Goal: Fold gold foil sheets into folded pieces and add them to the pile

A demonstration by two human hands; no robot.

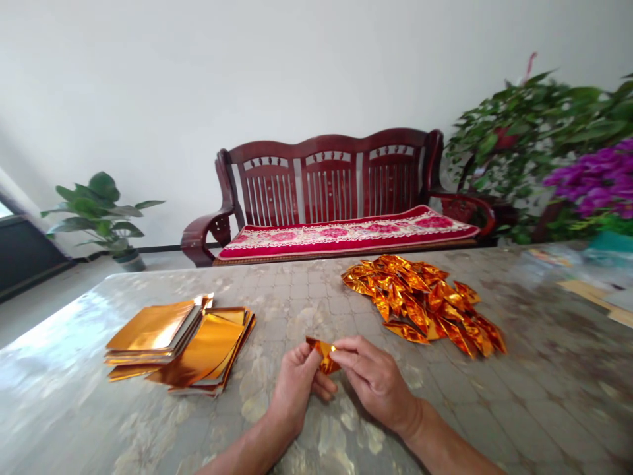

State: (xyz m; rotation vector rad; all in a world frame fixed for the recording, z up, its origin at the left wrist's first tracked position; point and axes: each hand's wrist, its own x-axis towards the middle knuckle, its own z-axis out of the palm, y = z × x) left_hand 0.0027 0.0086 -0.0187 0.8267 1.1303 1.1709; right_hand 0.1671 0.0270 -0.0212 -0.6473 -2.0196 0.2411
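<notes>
Pinching a small, shiny orange piece (324, 356), the two hands meet over the near middle of the table (291, 284) in the head view. The left hand (297, 382) is closed on the left side of it, with the thumb pressed on and some fingers bent below. The right hand (378, 382) has its fingertips squeezed on the right end; I cannot tell just where its thumb is. On the left are two messy stacks of flat sheets, the left stack (153, 326) and the right stack (212, 349), side by side. On the far right is a heap of folded pieces (410, 297). The piece looks thin, so a hard tug could rip it. If the left thumb slips, the folds could spring loose or go crooked. A bump could make the uneven sheets slide.
</notes>
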